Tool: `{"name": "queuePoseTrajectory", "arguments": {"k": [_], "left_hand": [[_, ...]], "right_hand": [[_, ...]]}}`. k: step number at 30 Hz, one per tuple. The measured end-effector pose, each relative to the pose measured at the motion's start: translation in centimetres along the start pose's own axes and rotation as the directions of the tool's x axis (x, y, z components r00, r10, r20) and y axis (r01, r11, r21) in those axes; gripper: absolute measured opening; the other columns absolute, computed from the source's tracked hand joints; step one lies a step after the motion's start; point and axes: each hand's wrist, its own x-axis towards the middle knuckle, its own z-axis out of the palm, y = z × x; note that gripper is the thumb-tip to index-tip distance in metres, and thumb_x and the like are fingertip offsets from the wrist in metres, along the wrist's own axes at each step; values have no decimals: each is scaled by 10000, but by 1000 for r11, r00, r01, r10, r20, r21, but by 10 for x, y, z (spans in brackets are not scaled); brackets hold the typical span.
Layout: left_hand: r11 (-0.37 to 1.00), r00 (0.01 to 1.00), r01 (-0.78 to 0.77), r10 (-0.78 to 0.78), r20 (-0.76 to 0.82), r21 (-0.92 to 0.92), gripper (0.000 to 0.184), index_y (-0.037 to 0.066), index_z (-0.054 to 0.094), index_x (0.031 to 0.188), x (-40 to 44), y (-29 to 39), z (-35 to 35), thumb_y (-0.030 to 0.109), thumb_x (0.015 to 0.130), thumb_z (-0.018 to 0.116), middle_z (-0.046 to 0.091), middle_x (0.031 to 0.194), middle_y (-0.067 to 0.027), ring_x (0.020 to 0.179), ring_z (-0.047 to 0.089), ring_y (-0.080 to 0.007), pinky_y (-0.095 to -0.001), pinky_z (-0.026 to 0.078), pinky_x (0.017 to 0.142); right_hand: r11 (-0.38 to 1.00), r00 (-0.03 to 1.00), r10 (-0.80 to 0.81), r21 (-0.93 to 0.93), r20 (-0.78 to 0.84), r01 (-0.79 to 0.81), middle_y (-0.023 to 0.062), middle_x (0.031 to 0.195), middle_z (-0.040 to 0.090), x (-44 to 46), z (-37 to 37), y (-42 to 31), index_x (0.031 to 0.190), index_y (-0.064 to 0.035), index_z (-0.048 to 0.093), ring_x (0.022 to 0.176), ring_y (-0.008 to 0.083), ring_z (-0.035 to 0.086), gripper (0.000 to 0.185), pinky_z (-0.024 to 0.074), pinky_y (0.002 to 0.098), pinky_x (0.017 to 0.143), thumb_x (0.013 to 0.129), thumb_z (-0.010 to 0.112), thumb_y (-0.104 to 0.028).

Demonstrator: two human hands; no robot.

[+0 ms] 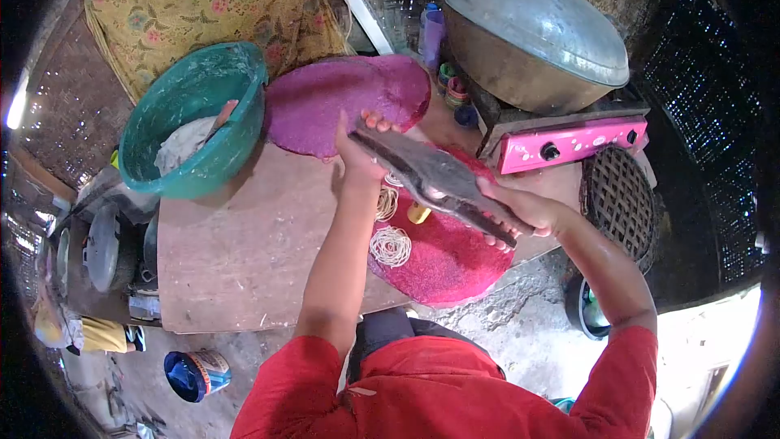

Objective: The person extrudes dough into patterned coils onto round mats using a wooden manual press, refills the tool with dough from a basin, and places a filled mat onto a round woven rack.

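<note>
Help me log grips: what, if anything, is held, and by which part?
A dark tool: left hand at one end, right hand near the other.

No text or label can be read.

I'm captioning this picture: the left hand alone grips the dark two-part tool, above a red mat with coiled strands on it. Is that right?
Not quite: "alone" is wrong. In the head view, the left hand and the right hand both grip the dark two-part tool, above a red mat with coiled strands on it.
</note>
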Motion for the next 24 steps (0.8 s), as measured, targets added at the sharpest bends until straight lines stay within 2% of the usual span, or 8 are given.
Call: {"name": "queuePoseTrajectory", "arguments": {"k": [4,7,9,15,17,18,21,24], "left_hand": [[991,990,-113,107,-94,-67,306,142,439,750,11,-10,-60,405,904,409,428,631,10,606,453,-161,-339,396,663],[989,989,-134,129,-68,-70,312,150,423,756,19,3,-62,418,914,394,406,619,17,584,434,-155,-336,384,656],[989,991,-135,136,16,-65,258,159,451,734,16,15,-45,328,916,381,436,609,37,557,454,-123,-314,406,608],[988,993,-106,100,-56,-110,296,158,452,731,8,2,-37,358,926,353,432,602,38,555,456,-125,-321,403,605],[985,994,-108,102,-49,-136,298,158,451,730,15,0,-40,358,925,349,430,600,37,550,454,-127,-323,402,603],[984,993,-120,118,-24,-134,289,158,450,728,20,3,-37,348,922,353,428,599,37,544,451,-129,-324,402,601],[986,994,-107,111,21,-131,271,159,449,721,24,20,-31,326,916,363,427,597,39,530,444,-129,-327,405,599],[993,996,-92,91,-11,-77,270,162,454,709,9,28,-31,332,906,381,434,594,39,541,462,-127,-329,419,608]], "right_hand": [[962,980,152,-210,-126,-176,54,648,556,23,4,-7,923,-62,586,528,145,569,782,459,261,450,828,251,-763],[926,970,71,-347,-233,-151,58,632,549,33,9,-17,867,-57,592,523,149,568,802,454,276,444,816,243,-777],[938,970,61,-318,-236,-136,59,606,536,31,17,-19,811,-41,592,509,155,563,815,452,289,445,815,248,-779],[959,977,132,-226,-170,-169,60,550,503,4,17,-34,718,-21,569,454,177,542,798,444,307,422,831,276,-754],[904,935,38,-386,-353,-183,63,548,505,1,15,-39,686,-21,561,455,183,539,794,435,320,416,832,288,-752],[908,925,43,-371,-378,-194,66,550,513,7,12,-37,678,-15,565,456,181,536,796,431,327,417,829,302,-751],[911,933,-69,-404,-352,-85,65,546,515,18,21,-33,684,-15,567,445,177,529,788,423,327,408,832,310,-745],[943,951,-5,-319,-310,-99,59,533,509,15,28,-32,662,-28,554,432,170,519,766,411,313,395,843,312,-732]]}}
